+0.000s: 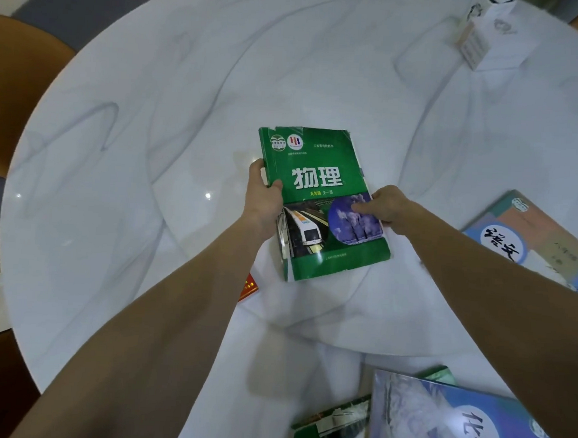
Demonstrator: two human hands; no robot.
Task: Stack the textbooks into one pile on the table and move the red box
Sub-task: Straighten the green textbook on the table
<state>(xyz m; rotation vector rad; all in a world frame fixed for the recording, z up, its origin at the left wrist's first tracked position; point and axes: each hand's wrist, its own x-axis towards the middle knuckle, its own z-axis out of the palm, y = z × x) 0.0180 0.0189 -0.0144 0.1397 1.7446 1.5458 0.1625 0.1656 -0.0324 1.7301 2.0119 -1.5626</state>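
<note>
While you have both hands on it, the green textbook (318, 203) sits around the middle of the round white desk (152, 111), cover up, spine to your left. Your left hand (264, 194) is clamped on the spine edge, thumb on the cover, fingers hidden underneath. Your right hand (383, 207) pinches the opposite long edge, fingertips on the cover. Can't tell if the book is lifted or flat on the desk.

Handling guess: a thick softcover, moderately heavy and bendy. The top corners look frayed and the cover worn, so don't grab there. The cover looks glossy and may slip, so keep holding the long edges at mid-length, or support it from below.

A blue-and-orange textbook (531, 238) lies at the right edge. Near the front edge, a blue textbook (454, 425) overlaps another green one (333, 425). None are stacked yet. The red box (249, 287) is mostly hidden behind your left forearm, towards the front-left, with only a corner showing. It looks small and probably light. A white carton (487, 41) stands at the far right edge.
</note>
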